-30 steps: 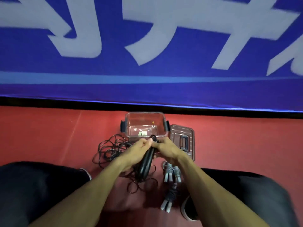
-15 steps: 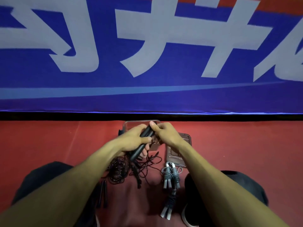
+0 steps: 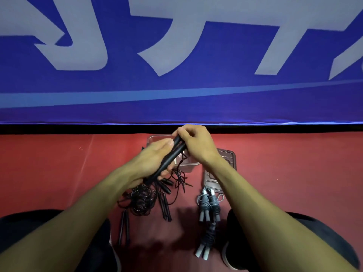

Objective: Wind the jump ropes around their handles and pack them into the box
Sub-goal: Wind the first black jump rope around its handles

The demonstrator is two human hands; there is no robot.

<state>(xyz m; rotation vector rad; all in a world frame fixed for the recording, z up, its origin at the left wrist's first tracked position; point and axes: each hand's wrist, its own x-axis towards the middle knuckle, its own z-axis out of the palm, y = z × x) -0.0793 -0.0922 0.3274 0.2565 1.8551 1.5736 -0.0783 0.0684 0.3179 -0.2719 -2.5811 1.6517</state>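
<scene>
My left hand (image 3: 152, 161) grips a pair of black jump-rope handles (image 3: 170, 158) held slanted above the floor. My right hand (image 3: 196, 144) pinches their upper end. Their thin black cord (image 3: 177, 178) hangs down in loose loops. Below lies a tangled pile of black rope (image 3: 141, 200) with more black handles (image 3: 166, 207). Two grey-handled ropes, wound up, lie at the right (image 3: 209, 205) and lower (image 3: 206, 244). The clear plastic box (image 3: 157, 137) sits behind my hands, mostly hidden by them.
The box's lid (image 3: 225, 160) lies flat to the right of the box, partly under my right forearm. Another pair of black handles (image 3: 123, 228) lies by my left knee. A blue banner wall (image 3: 176, 85) rises just behind the red floor (image 3: 294, 173).
Both hands have risen and moved away from me with the black handles, and now cover most of the box. The view has tilted, showing more floor and ropes below.
</scene>
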